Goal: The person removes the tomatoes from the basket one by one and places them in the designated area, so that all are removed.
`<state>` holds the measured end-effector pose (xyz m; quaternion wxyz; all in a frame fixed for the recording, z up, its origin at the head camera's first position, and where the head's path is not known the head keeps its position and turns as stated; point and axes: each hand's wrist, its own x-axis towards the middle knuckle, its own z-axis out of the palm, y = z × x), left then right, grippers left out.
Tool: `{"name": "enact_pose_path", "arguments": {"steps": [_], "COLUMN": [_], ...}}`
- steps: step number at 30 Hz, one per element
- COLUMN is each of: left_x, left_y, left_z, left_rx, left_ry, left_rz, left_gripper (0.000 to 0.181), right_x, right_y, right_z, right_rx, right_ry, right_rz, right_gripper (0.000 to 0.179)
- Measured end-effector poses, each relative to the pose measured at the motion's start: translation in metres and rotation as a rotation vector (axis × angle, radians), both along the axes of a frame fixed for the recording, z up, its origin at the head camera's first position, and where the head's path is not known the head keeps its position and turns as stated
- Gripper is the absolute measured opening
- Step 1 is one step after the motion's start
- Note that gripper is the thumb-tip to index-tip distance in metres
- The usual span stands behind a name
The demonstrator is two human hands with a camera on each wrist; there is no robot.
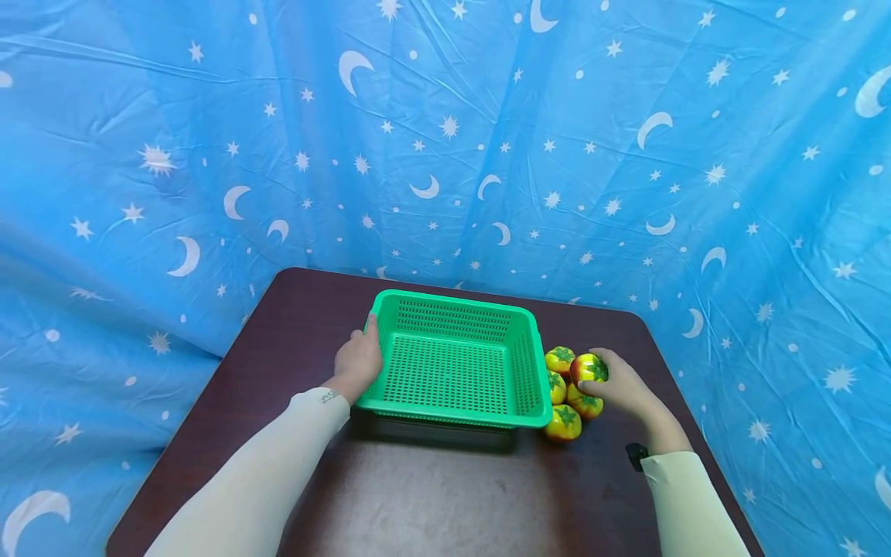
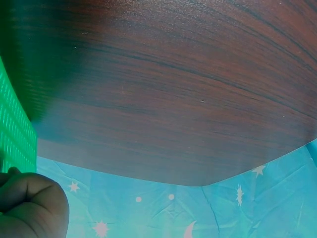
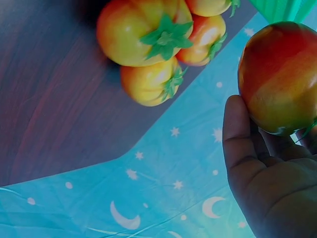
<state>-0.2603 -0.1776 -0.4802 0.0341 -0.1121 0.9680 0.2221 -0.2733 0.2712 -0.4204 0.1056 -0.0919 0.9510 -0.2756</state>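
A green plastic basket with slotted walls is in the middle of the table, nothing inside it. My left hand grips its left rim; the left wrist view shows curled fingers against the basket's side. Right of the basket, my right hand holds a red-and-yellow tomato with a green leafy top, lifted above the others. In the right wrist view the held tomato rests between thumb and fingers. Several more tomatoes cluster against the basket's right side.
The dark wood-grain table has rounded corners. A blue curtain with white moons and stars hangs behind it and along both sides. A small black device sits at my right wrist.
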Motion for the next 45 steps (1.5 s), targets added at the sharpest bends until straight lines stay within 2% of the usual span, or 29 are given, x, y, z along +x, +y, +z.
{"name": "enact_pose_path", "arguments": {"steps": [16, 31, 45], "left_x": [0.001, -0.001, -0.002], "left_y": [0.001, 0.0, 0.001], "left_z": [0.001, 0.0, -0.001], "left_rx": [0.005, 0.01, 0.004], "left_ry": [-0.005, -0.016, -0.017], "left_rz": [0.011, 0.013, 0.01], "left_gripper": [0.069, 0.071, 0.07], "right_x": [0.009, 0.01, 0.014], "right_y": [0.016, 0.026, 0.025], "right_z": [-0.015, -0.032, -0.038], "right_rx": [0.011, 0.054, 0.096], "right_ry": [-0.039, -0.059, -0.103], "right_rz": [-0.026, -0.039, -0.074], "right_gripper": [0.079, 0.078, 0.081]}}
